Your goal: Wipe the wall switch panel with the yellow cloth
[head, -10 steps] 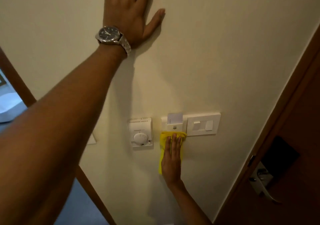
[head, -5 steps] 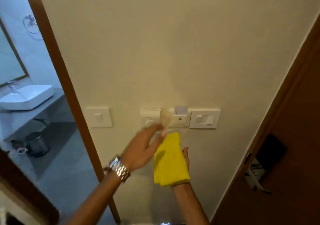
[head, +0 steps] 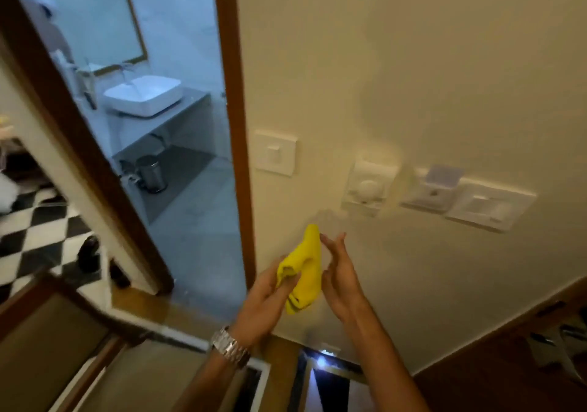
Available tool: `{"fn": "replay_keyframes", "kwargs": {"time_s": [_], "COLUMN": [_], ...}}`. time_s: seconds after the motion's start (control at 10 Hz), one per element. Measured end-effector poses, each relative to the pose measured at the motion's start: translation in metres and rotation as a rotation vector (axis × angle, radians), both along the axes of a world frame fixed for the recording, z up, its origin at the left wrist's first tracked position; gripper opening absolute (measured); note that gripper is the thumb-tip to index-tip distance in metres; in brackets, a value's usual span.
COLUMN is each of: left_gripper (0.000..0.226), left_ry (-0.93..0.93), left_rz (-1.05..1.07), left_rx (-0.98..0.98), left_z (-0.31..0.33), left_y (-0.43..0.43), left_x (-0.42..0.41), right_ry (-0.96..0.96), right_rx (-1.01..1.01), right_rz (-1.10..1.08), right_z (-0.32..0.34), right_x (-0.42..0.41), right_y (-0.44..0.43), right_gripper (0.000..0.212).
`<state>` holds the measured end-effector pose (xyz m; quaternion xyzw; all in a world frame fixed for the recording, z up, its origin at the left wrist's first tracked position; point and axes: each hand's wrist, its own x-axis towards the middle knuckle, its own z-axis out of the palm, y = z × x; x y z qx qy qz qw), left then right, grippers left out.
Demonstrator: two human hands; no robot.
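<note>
The yellow cloth (head: 303,268) hangs crumpled between my two hands, below and left of the wall plates. My left hand (head: 265,300), with a metal watch at the wrist, pinches the cloth's left edge. My right hand (head: 341,276) is beside the cloth with straight fingers, its palm against or near the cloth's right side. On the cream wall to the upper right are a round-dial thermostat (head: 368,187), a key-card holder (head: 433,189) and a white wall switch panel (head: 490,205). Neither hand touches them.
A single white switch plate (head: 275,152) sits by the brown door frame (head: 233,125). Through the doorway are a bathroom sink (head: 144,100), a mirror and a small bin (head: 152,173). A dark wooden door (head: 524,370) lies at lower right. Checkered floor shows at left.
My left hand came off the wall and took hold of the cloth. My right hand drew the cloth down off the key-card holder. The view swung left and tilted.
</note>
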<state>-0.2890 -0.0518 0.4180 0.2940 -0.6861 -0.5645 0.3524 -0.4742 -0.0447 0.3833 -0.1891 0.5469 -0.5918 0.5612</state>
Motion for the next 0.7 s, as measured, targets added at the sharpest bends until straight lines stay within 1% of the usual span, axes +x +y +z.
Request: {"fn": "replay_keyframes", "kwargs": {"time_s": [0.1, 0.2, 0.3, 0.4, 0.5, 0.6, 0.7], "left_gripper": [0.029, 0.038, 0.023, 0.024, 0.030, 0.028, 0.032], "left_ry": [0.204, 0.186, 0.148, 0.139, 0.140, -0.059, -0.351], "left_rz": [0.174, 0.463, 0.641, 0.809, 1.009, 1.078, 0.992], "left_rx": [0.579, 0.865, 1.030, 1.178, 1.253, 1.305, 1.359], "left_z": [-0.033, -0.091, -0.178, -0.281, -0.375, -0.462, -0.527], "left_y": [-0.008, -0.008, 0.008, 0.034, 0.057, 0.088, 0.111], "left_x": [0.039, 0.098, 0.170, 0.237, 0.277, 0.297, 0.303], "right_ry": [-0.054, -0.052, 0.101, 0.217, 0.452, 0.766, 1.002], "right_rx": [0.114, 0.273, 0.395, 0.444, 0.385, 0.265, 0.263], "right_rz": [0.151, 0.392, 0.529, 0.787, 1.055, 1.155, 1.233], "right_z": [-0.042, -0.098, -0.162, -0.244, -0.333, -0.417, -0.476], "right_x": [0.025, 0.071, 0.128, 0.190, 0.243, 0.282, 0.302], "right_y": [-0.019, -0.033, -0.057, -0.078, -0.076, -0.051, -0.022], "right_gripper": [0.066, 0.054, 0.049, 0.032, 0.038, 0.047, 0.043]}}
